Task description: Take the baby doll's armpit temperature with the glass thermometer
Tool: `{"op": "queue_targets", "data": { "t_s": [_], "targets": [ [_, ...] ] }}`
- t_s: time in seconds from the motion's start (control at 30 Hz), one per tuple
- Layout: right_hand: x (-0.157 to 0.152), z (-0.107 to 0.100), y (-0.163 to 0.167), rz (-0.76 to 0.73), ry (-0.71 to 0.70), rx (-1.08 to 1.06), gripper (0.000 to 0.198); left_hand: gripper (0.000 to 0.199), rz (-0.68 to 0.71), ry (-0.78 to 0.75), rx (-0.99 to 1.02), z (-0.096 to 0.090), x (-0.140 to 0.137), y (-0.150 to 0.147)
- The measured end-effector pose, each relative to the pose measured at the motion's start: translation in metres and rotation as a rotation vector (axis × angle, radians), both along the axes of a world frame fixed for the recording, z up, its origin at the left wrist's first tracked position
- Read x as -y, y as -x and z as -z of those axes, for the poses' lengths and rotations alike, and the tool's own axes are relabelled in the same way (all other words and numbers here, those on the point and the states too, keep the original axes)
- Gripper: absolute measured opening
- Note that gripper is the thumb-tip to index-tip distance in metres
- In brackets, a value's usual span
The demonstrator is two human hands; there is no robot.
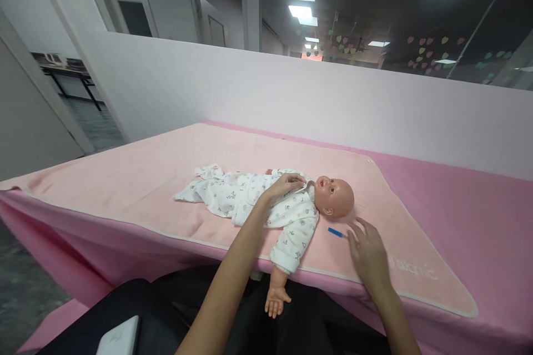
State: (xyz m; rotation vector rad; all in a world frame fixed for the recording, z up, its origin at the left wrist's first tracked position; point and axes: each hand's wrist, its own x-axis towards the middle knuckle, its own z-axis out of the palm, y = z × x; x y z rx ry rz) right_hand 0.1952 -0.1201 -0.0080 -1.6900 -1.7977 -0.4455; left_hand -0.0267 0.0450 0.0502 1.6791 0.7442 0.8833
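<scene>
A baby doll point(335, 198) lies on its back, its head to the right, dressed in a white printed shirt point(293, 213) and matching trousers point(222, 194). Over its chest, my left hand point(285, 184) has its fingers closed at the front edge of the shirt by the neck; the fingertips are partly hidden. My right hand point(370, 252) is beside the doll's head with fingers apart and bent. Close to its thumb lies a small blue stick point(335, 232) with a thin pale end; whether the thumb touches that end is unclear. The doll's near arm point(276, 288) hangs over the table edge.
A peach blanket point(145, 177) with pale edging covers a pink cloth point(478, 205) on the table. A white partition wall point(312, 100) with glass above stands behind. A white rectangular device point(119, 338) rests on my dark-clothed lap.
</scene>
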Motion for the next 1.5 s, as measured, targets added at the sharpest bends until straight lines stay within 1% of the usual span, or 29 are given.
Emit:
{"op": "queue_targets", "data": {
  "t_s": [0.07, 0.1, 0.13, 0.2, 0.23, 0.3, 0.4, 0.5, 0.57, 0.67, 0.77, 0.83, 0.9, 1.03, 1.17, 1.27, 1.37, 1.5],
  "targets": [
    [-0.019, -0.02, 0.036, -0.155, 0.072, -0.037, 0.035, 0.024, -0.031, 0.0, 0.011, 0.0, 0.0, 0.0],
    [-0.031, -0.029, 0.054, -0.198, 0.123, -0.026, 0.036, 0.024, -0.048, -0.003, 0.018, 0.0, 0.0, 0.0],
    [-0.044, -0.036, 0.072, -0.191, 0.163, 0.003, 0.036, 0.023, -0.063, -0.007, 0.029, 0.001, 0.0, 0.0],
    [-0.069, -0.045, 0.1, -0.114, 0.26, 0.088, 0.037, 0.022, -0.082, -0.018, 0.057, 0.002, 0.0, 0.001],
    [-0.079, -0.047, 0.11, -0.072, 0.294, 0.114, 0.037, 0.02, -0.088, -0.023, 0.071, 0.002, -0.001, 0.002],
    [-0.093, -0.044, 0.121, -0.014, 0.319, 0.118, 0.036, 0.017, -0.102, -0.029, 0.082, 0.004, -0.002, 0.002],
    [-0.101, -0.033, 0.119, -0.028, 0.247, -0.006, 0.036, 0.014, -0.134, -0.026, 0.057, 0.006, -0.004, 0.002],
    [-0.101, -0.022, 0.113, -0.133, 0.089, -0.226, 0.036, 0.013, -0.157, -0.047, 0.075, 0.006, -0.005, 0.002],
    [-0.101, -0.015, 0.11, -0.193, -0.014, -0.381, 0.035, 0.013, -0.125, -0.07, 0.105, 0.006, -0.005, 0.003],
    [-0.104, -0.009, 0.11, -0.232, -0.111, -0.555, 0.032, 0.014, -0.042, -0.08, 0.092, 0.004, -0.002, 0.005],
    [-0.109, -0.004, 0.111, -0.277, -0.224, -0.623, 0.026, 0.018, 0.023, -0.077, 0.047, 0.002, 0.001, 0.007],
    [-0.112, -0.003, 0.111, -0.318, -0.311, -0.623, 0.021, 0.02, 0.051, -0.071, 0.048, 0.001, 0.002, 0.008],
    [-0.114, -0.002, 0.111, -0.354, -0.363, -0.607, 0.019, 0.02, 0.053, -0.054, 0.067, 0.001, 0.003, 0.007],
    [-0.115, -0.003, 0.11, -0.38, -0.355, -0.581, 0.02, 0.021, 0.051, -0.017, 0.086, 0.002, 0.002, 0.007],
    [-0.113, -0.004, 0.11, -0.374, -0.342, -0.593, 0.019, 0.023, 0.085, -0.051, 0.078, 0.001, 0.0, 0.011],
    [-0.113, -0.004, 0.11, -0.372, -0.341, -0.608, 0.018, 0.031, 0.129, -0.069, 0.01, 0.001, -0.002, 0.015],
    [-0.113, -0.004, 0.11, -0.366, -0.336, -0.63, 0.018, 0.039, 0.131, -0.074, -0.051, 0.002, -0.004, 0.018],
    [-0.113, -0.003, 0.112, -0.358, -0.307, -0.676, 0.016, 0.034, 0.122, -0.061, -0.028, 0.003, -0.005, 0.017]
  ]
}}
